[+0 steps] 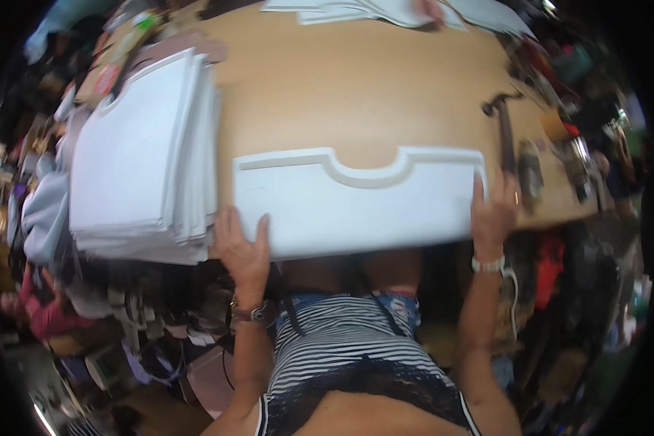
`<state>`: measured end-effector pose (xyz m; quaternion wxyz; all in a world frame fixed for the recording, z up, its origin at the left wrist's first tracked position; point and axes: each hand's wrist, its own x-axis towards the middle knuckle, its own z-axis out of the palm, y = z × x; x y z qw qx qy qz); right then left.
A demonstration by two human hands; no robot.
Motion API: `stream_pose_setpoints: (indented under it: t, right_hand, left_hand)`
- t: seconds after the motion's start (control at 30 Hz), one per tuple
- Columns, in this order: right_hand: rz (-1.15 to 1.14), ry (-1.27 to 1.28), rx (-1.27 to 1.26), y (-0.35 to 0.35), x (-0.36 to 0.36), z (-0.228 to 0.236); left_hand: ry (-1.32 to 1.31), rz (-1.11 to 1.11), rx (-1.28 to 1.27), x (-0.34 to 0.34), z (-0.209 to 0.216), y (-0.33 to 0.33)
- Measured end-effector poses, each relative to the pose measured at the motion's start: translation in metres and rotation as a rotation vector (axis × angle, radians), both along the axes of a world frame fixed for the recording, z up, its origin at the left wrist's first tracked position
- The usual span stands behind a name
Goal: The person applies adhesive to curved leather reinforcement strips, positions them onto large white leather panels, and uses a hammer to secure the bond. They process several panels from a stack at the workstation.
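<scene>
A white flat sheet piece (363, 207) with a beige-grey border and a curved notch in its far edge lies at the table's near edge. My left hand (243, 251) is at its near left corner, thumb on the piece and straightened fingers along its left side. At the right edge, my right hand (494, 214) rests with the thumb over the piece and the fingers stretched out beside it. Both hands are open. Just beyond the right fingers lies a claw hammer (506, 138), its handle end close to them.
Left of the piece stands a thick stack of similar white sheets (142, 163) on the wooden table (370, 80). More white pieces (356, 11) lie at the far edge beside another person's hand (430, 11). A small bottle-like object (530, 174) lies right of the hammer.
</scene>
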<state>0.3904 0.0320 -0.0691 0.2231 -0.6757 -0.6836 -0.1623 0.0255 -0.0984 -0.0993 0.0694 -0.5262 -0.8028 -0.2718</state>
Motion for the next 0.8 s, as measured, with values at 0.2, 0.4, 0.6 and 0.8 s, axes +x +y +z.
stream_pose_setpoints:
  t: [0.2, 0.4, 0.6, 0.8]
  right_hand:
    - [-0.123, 0.255, -0.061, -0.039, 0.0, -0.029]
    - [0.309, 1.211, -0.044, -0.028, -0.008, -0.013]
    - [0.644, 1.336, -0.252, -0.008, -0.091, 0.073]
    - [1.258, 1.385, -0.655, 0.021, -0.235, 0.137]
  left_hand:
    - [-0.321, -0.022, 0.163, 0.007, 0.005, 0.007]
    - [-0.743, 0.032, 0.542, -0.01, 0.063, -0.026]
    - [-0.073, 0.136, 0.527, -0.147, 0.167, -0.069]
    - [0.527, 0.154, 0.273, -0.403, 0.317, -0.052]
